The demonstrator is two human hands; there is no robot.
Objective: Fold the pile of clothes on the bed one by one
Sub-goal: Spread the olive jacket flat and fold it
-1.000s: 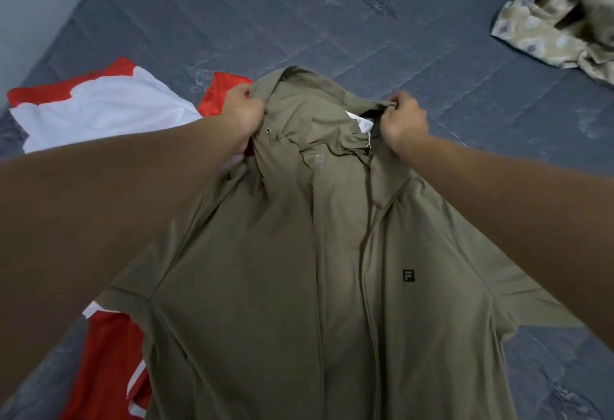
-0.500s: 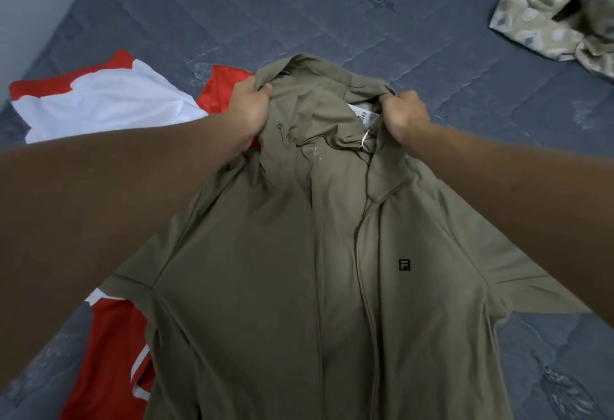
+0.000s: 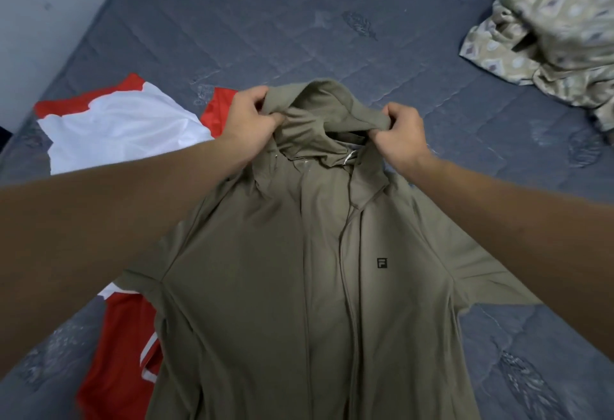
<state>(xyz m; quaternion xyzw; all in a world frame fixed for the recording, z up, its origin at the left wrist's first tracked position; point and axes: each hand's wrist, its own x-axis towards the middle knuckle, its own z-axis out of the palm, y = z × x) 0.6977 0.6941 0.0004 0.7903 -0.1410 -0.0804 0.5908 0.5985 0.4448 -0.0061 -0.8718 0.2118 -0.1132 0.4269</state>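
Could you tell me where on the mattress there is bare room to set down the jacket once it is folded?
The widest free patch of mattress lies beyond the olive jacket, between the red and white garment and the patterned cloth. A smaller bare strip lies near right, beside the jacket's sleeve. The left side is crowded: the red and white garment reaches under the jacket.

A greenish-brown zip jacket lies spread out, front side up, on the bed. Its hood is bunched up between the fingers of both hands. A small black logo sits on the chest, below the right-side fingers. A red and white shirt lies flat, partly under the jacket, left of the left-side fingers.
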